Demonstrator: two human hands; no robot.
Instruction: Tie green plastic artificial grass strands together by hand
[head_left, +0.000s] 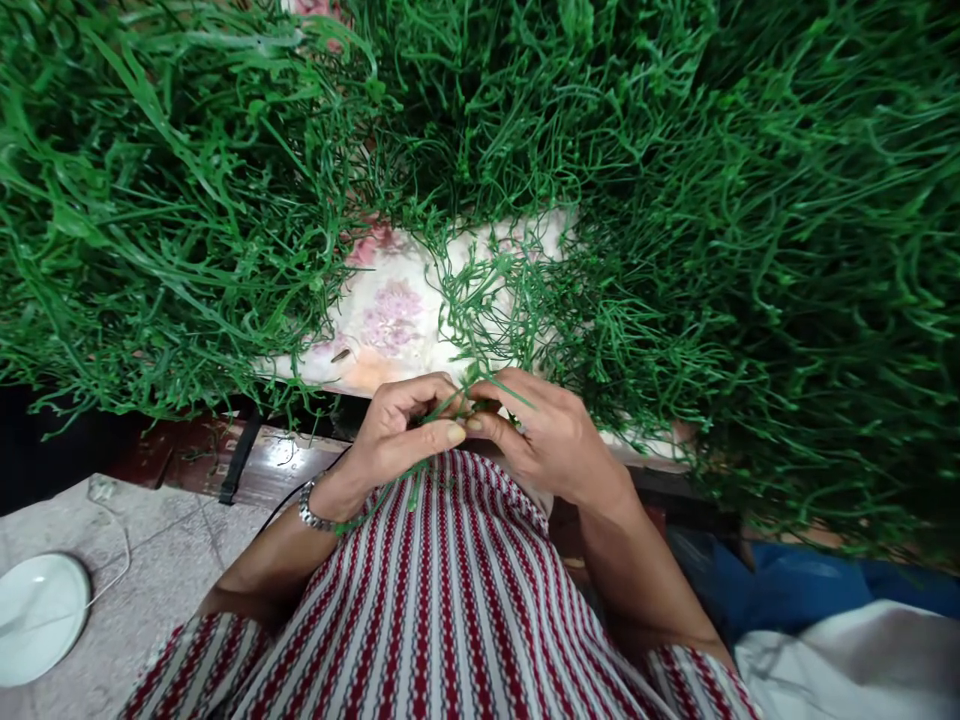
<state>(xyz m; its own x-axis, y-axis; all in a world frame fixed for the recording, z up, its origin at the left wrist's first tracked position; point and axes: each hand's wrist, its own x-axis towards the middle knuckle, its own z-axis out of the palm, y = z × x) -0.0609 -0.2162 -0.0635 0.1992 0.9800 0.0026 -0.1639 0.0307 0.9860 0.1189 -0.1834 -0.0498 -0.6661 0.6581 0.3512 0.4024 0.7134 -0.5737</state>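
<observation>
My left hand (412,425), with a metal watch (315,506) at its wrist, pinches thin green stems (414,484) between thumb and fingers. Beside it my right hand (536,430) is closed on the same stems, its thumb tip almost touching my left thumb. Leafy ends of the stems stick out above the fingers, and others hang down below my left hand. Just beyond my hands, loose green strands (495,310) lie on a pale floral cloth (394,310). The fingertips partly hide where the stems are gripped.
Big heaps of green stems lie at the left (150,220) and right (750,250) and across the back. A white round plate (41,618) and a thin cord rest at the lower left. Blue cloth (802,580) and white cloth (862,660) are at the lower right.
</observation>
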